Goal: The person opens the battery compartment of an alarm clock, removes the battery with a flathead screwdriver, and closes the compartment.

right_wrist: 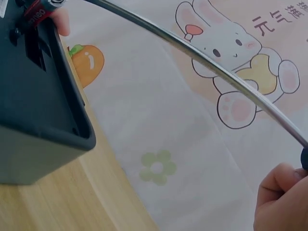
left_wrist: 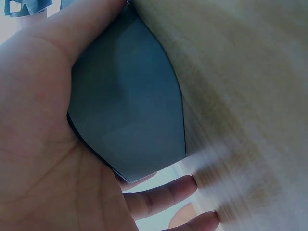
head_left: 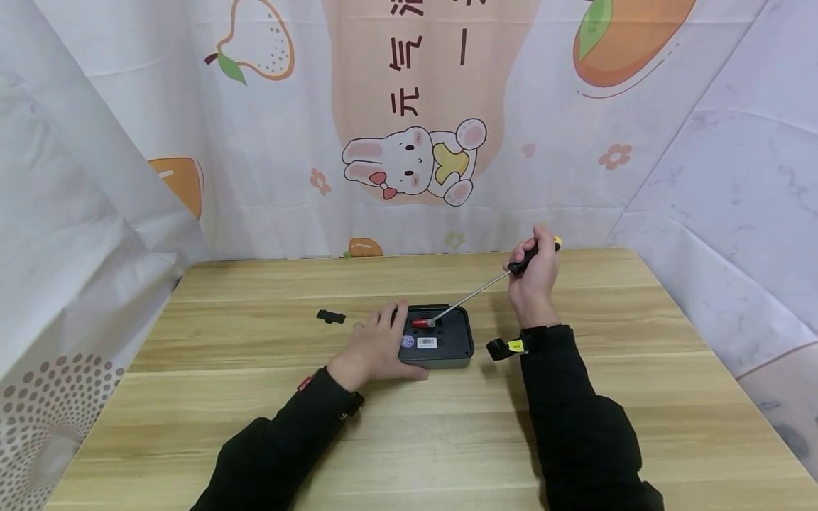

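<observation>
A black box-shaped device (head_left: pixel 452 339) lies on the table, its label side up. My left hand (head_left: pixel 377 349) grips its left end, thumb along the near side and fingers at the far side; the left wrist view shows the smooth grey face (left_wrist: pixel 130 96) against the palm. In the device's open slot sits a red battery (head_left: pixel 422 323), also seen in the right wrist view. My right hand (head_left: pixel 538 273) holds a long screwdriver (head_left: pixel 473 296) by its black and yellow handle. The screwdriver's tip meets the right end of the battery; the exact contact is too small to tell.
A small black battery cover (head_left: pixel 330 316) lies on the wooden table (head_left: pixel 224 397), left of the device. A printed curtain (head_left: pixel 268 142) hangs behind the table's far edge. A black strap with a yellow tag (head_left: pixel 516 346) sticks out from the right wrist.
</observation>
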{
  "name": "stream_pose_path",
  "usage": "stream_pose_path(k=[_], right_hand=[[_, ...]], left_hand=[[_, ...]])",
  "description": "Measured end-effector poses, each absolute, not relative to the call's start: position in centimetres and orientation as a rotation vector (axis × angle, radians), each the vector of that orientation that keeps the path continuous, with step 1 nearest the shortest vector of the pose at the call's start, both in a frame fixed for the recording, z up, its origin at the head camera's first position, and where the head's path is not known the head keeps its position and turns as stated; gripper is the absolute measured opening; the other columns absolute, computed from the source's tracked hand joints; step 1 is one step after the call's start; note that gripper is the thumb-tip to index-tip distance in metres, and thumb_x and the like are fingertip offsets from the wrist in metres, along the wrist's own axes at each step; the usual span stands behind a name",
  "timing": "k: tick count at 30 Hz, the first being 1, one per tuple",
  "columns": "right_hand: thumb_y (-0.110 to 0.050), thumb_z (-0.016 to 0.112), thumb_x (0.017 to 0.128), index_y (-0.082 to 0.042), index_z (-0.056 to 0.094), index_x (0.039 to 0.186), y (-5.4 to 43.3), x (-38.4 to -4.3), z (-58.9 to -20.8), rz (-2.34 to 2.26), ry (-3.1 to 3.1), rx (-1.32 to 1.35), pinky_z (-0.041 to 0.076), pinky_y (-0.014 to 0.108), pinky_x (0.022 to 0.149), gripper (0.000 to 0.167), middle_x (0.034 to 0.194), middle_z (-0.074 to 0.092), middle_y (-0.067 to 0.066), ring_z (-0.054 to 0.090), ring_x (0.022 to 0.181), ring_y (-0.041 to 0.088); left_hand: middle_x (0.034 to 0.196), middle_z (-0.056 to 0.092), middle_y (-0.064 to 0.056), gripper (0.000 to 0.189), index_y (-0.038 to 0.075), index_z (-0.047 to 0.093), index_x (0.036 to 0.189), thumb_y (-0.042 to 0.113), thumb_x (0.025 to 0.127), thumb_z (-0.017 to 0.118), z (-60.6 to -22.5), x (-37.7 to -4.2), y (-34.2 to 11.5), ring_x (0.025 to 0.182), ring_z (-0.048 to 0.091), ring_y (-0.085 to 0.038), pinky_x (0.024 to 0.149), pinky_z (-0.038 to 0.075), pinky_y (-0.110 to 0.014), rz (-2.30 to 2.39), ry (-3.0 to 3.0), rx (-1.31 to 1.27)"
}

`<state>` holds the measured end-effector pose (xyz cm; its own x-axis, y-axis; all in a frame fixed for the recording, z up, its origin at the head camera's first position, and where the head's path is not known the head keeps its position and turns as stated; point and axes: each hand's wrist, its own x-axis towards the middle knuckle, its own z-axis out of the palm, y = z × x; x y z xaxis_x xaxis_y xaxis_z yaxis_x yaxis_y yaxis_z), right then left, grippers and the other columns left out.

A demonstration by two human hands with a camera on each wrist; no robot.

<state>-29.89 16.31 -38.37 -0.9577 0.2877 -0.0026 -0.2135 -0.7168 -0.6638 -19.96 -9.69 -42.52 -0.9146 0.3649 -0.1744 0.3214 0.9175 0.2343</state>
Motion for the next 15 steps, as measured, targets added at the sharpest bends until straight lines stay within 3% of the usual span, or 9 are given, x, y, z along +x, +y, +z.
stream_pose_path(k=[15], right_hand=[[-0.022, 0.058, 0.100, -0.009, 0.047, 0.074, 17.16, -30.33, -38.61, 2.647, -1.020, -0.253, 0.037, 0.026, 0.043, 0.032, 0.055, 0.047, -0.001, 0.044, 0.045, 0.011]], left_hand=[[0.161, 0.024, -0.015, 0.132, 0.010, 0.009, 0.164, 0.078, 0.071, 0.074, -42.48, -19.97, -9.78, 0.140, 0.036, -0.039, 0.101, 0.038, -0.064, 0.310, 2.859, 0.521]])
